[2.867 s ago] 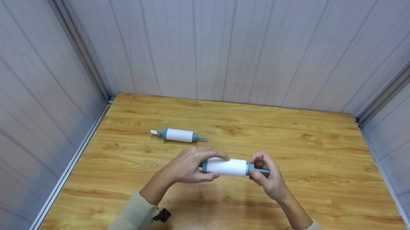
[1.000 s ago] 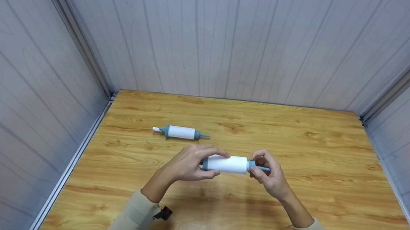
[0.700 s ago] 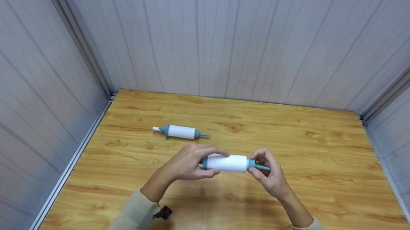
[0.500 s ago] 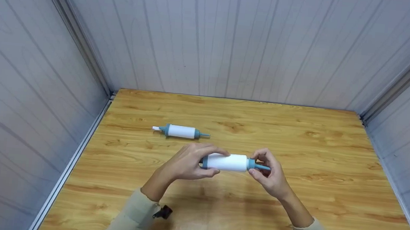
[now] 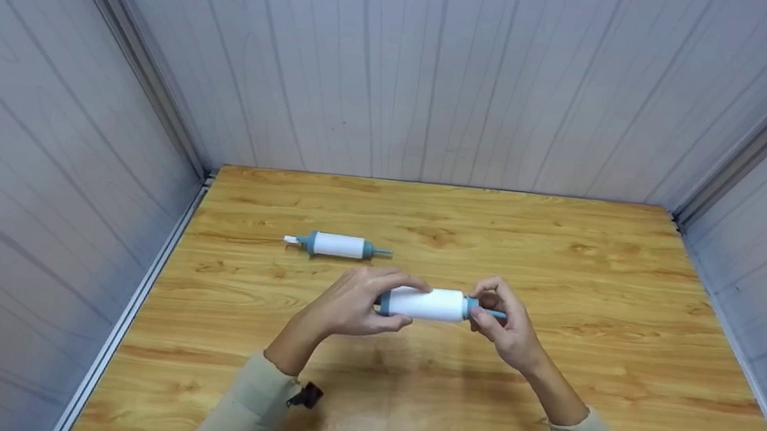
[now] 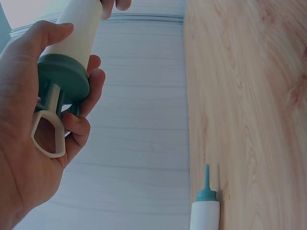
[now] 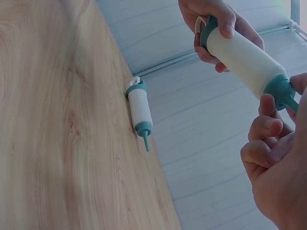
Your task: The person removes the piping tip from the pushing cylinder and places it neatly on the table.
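Note:
A syringe with a white barrel (image 5: 428, 303) lies level in the air between both hands. My left hand (image 5: 355, 302) grips its handle end, fingers along the far side and thumb on the near side. In the left wrist view that end shows a teal collar (image 6: 64, 74) and a white ring handle (image 6: 49, 134) by the palm. My right hand (image 5: 508, 326) pinches the teal nozzle cap (image 7: 279, 91) at the other end between thumb and fingers. The thin nozzle (image 5: 497, 314) points right, partly behind the thumb.
A second, similar syringe (image 5: 340, 245) lies on the wooden table (image 5: 597, 264) behind the left hand, its nozzle also pointing right. Pale panel walls (image 5: 397, 69) enclose the table at the back and both sides. Black wrist cameras (image 5: 305, 395) sit at the sleeves.
My right thumb and fingers have shifted round the nozzle cap, the thumb moving up over its front. The left hand's grip stays the same. The held syringe stays almost in place.

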Available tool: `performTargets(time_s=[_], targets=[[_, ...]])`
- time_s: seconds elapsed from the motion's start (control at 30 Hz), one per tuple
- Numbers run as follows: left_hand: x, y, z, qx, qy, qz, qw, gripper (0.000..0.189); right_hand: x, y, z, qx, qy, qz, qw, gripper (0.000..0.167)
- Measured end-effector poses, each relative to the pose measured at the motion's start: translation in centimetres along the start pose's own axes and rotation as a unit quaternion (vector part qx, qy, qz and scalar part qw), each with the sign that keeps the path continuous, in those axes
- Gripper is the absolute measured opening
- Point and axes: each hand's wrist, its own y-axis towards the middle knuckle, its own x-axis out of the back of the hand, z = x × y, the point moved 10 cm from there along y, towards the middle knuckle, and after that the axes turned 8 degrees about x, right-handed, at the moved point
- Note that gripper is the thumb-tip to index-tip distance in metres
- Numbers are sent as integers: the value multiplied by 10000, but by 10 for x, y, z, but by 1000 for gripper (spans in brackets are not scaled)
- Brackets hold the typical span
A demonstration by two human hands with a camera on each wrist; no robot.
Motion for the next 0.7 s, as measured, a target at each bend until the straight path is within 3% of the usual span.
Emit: performTargets(time_s=[0.27,0.7], targets=[[2,0,0,-20,-17,-76,10000,45,4,2,2,67,-532,-189,9984,26],[3,-2,3,86,-41,-53,9999,45,2,0,2,-33,-536,-61,9985,22]])
